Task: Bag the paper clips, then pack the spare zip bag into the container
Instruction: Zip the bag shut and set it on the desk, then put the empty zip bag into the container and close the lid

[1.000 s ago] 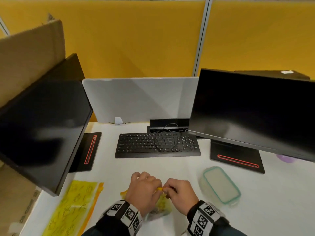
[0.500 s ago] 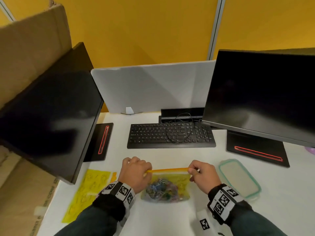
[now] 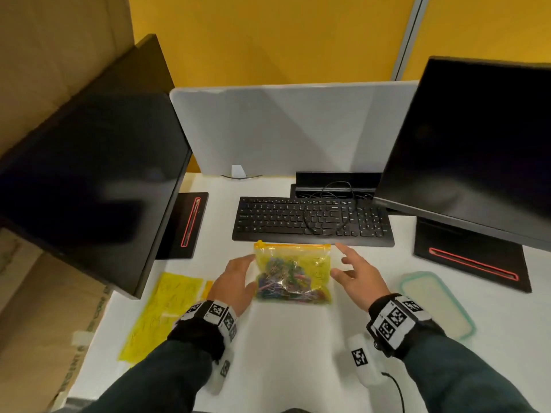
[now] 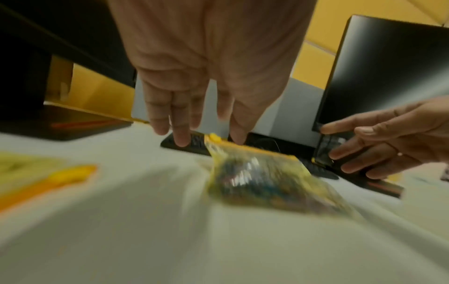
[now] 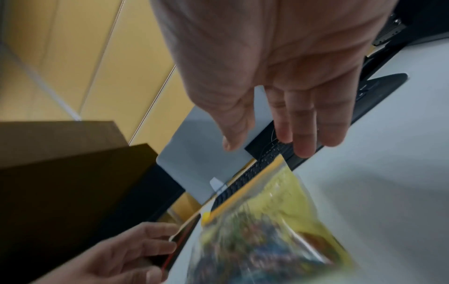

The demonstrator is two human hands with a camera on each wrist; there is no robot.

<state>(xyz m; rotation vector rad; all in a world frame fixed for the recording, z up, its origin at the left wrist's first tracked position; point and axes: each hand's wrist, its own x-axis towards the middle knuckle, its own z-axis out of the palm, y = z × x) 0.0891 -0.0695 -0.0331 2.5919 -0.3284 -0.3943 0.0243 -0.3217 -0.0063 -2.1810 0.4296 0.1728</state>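
Observation:
A yellow zip bag (image 3: pixel 293 271) full of coloured paper clips lies flat on the white desk just in front of the keyboard, its orange zip strip along the far edge. My left hand (image 3: pixel 235 278) hovers at its left side with fingers straight and holds nothing. On the other side my right hand (image 3: pixel 353 272) is spread open, apart from the bag. The wrist views show the same bag (image 4: pixel 262 178) (image 5: pixel 269 236) blurred, with open fingers above it. A spare yellow zip bag (image 3: pixel 162 311) lies flat at the desk's left. The clear container (image 3: pixel 436 302) with a teal-rimmed lid sits to the right.
A black keyboard (image 3: pixel 311 220) with a loose cable lies behind the bag. Two dark monitors (image 3: pixel 89 180) (image 3: pixel 477 144) stand left and right on black bases. A grey divider panel (image 3: pixel 292 129) closes the back. Cardboard (image 3: pixel 53 49) leans at the left.
Both hands pulled apart along the zip strip, then let go. The bag now lies flat nearer the keyboard, and both hands are open beside it.

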